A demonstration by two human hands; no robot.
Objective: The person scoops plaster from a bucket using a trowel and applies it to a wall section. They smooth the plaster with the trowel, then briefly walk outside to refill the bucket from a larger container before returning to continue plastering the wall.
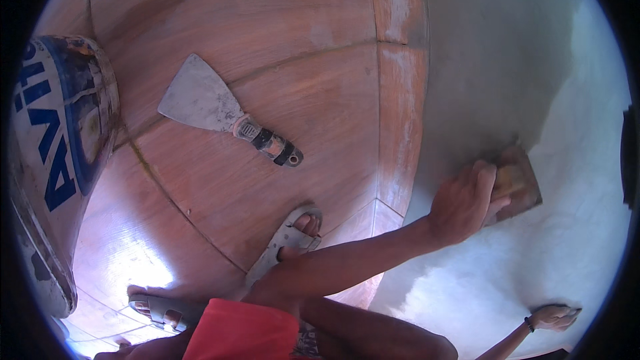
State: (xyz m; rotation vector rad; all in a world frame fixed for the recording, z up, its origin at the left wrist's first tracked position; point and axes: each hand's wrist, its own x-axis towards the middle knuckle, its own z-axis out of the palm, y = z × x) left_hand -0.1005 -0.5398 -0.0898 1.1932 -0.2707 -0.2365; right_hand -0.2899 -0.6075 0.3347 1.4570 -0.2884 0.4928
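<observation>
Nearest, at the lower edge, are bent knees in red shorts, with two feet in grey sandals planted on the reddish wood-pattern floor. Low on the right, the right hand rests against the white wall, fingers curled; whether it holds anything cannot be told. Further out, the left hand presses flat on a brown sanding block, its grip closed over the block's near edge, the block lying against the wall where grey and white areas meet. On the floor beyond the feet lies a putty knife, blade toward the upper left. At the far left stands a large bucket with blue lettering; its contents are hidden.
</observation>
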